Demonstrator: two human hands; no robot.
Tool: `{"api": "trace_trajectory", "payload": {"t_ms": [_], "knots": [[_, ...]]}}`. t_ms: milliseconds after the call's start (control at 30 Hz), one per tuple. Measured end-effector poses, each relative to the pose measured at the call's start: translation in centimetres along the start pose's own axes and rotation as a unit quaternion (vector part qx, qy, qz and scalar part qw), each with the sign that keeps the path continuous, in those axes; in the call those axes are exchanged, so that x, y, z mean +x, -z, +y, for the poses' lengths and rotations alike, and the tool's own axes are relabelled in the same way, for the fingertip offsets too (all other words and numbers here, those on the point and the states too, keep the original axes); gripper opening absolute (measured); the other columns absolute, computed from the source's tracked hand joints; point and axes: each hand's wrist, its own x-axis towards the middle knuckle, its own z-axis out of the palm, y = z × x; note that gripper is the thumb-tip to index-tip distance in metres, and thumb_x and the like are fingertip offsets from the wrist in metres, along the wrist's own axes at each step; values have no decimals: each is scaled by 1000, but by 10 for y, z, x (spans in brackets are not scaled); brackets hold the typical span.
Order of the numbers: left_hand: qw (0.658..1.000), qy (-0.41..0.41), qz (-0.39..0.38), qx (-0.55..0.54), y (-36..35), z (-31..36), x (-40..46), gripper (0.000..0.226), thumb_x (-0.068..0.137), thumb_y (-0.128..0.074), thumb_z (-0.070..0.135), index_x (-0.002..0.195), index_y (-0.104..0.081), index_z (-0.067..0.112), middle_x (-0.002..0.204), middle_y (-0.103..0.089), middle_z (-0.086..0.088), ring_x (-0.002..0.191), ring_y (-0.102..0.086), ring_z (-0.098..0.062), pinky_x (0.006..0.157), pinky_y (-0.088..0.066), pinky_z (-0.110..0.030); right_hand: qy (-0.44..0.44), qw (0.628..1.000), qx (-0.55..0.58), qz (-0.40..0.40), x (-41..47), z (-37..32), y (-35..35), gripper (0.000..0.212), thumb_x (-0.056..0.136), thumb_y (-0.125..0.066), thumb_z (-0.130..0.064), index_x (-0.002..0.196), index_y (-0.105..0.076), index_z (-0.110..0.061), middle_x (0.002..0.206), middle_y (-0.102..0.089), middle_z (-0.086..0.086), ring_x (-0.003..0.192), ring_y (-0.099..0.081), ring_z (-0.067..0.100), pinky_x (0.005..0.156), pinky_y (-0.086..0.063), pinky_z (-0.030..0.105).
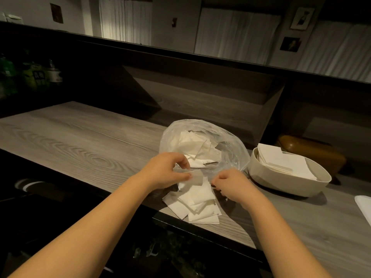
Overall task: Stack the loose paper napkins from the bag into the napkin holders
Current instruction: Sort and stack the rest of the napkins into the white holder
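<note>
Both hands (pixel 166 169) seemingly pinching bag (pixel 226 141)

Head camera looks down, close over counter (pixel 84 141).

A long grey wooden counter (pixel 80 137) holds a clear plastic bag (pixel 230 145) of napkins, a messy pile of white napkins (pixel 198 203) near its front edge, and a white bowl-shaped holder (pixel 289 185) at right.

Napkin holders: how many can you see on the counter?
1 for sure: the white holder right of the bag, already holding napkins. A white object cut off at the right edge might be another; I cannot tell.
</note>
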Motion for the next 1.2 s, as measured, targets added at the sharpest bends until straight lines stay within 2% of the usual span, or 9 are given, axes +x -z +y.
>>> {"api": "trace_trajectory", "payload": {"t_ms": [133, 233, 300, 467, 567, 733, 833, 1000, 1200], "knots": [[989, 6, 116, -94, 0, 0, -1, 10, 94, -63, 30, 85, -65, 24, 83, -63, 11, 81, -57, -9, 69, -43, -21, -11, 997, 78, -7, -1, -3, -6, 23, 96, -49, -18, 79, -59, -6, 79, -52, 11, 71, -47, 20, 66, -39, 31], [947, 48, 210, -238, 8, 4, 1, 12, 93, -63, 23, 86, -67, 15, 83, -67, -5, 75, -58, -15, 69, -47, -30, -25, 998, 60, -7, 2, -4, -9, 27, 98, -49, -19, 85, -64, 0, 79, -55, 10, 71, -49, 18, 64, -39, 31], [913, 80, 249, -313, 12, 6, 2, 12, 94, -63, 23, 89, -69, 14, 88, -69, -7, 81, -62, -19, 72, -50, -33, -16, 999, 49, -18, 3, -6, -11, 34, 96, -57, -28, 68, -54, -10, 67, -53, 5, 63, -47, 15, 61, -39, 29], [813, 164, 238, -505, 11, 14, 3, 9, 97, -61, 25, 92, -68, 24, 100, -69, -3, 96, -63, -23, 87, -55, -43, 11, 999, -34, -29, 2, -15, -22, 44, 85, -73, -30, 62, -38, -19, 63, -44, -2, 57, -42, 13, 56, -34, 25], [778, 191, 243, -547, 10, 18, 5, 12, 101, -53, 28, 99, -64, 25, 107, -67, -6, 99, -64, -26, 75, -53, -38, 66, 997, 40, -15, 0, -12, -22, 31, 85, -72, -19, 67, -47, -17, 66, -46, -1, 59, -45, 13, 58, -38, 25], [769, 205, 244, -554, 11, 17, 11, 16, 101, -45, 18, 104, -61, 23, 104, -67, -7, 94, -66, -25, 69, -58, -37, 99, 967, 234, 5, 2, -5, 4, 11, 89, -69, -25, 90, -61, -17, 85, -66, 1, 75, -62, 18, 66, -54, 33], [810, 218, 228, -494, 6, 25, 21, 12, 98, -46, 20, 102, -57, 22, 101, -59, -6, 89, -58, -24, 68, -52, -35, 89, 947, 305, 47, 12, -11, 19, 10, 93, -66, -21, 102, -64, -25, 106, -70, -1, 98, -68, 20, 86, -58, 46], [859, 216, 181, -427, -1, 35, 46, 14, 97, -45, 23, 92, -59, 22, 95, -54, -4, 85, -51, -23, 64, -46, -31, 95, 934, 322, 126, 33, -23, 30, 12, 93, -66, -18, 103, -63, -23, 108, -70, -2, 101, -67, 18, 90, -57, 46], [795, 287, 119, -521, -6, 42, 72, 27, 95, -60, 40, 111, -63, 19, 105, -69, -13, 97, -67, -31, 91, -56, -47, 84, 937, 315, 127, 58, -34, 27, 5, 94, -65, -24, 95, -69, -22, 96, -73, -1, 94, -69, 20, 86, -59, 45]]}}
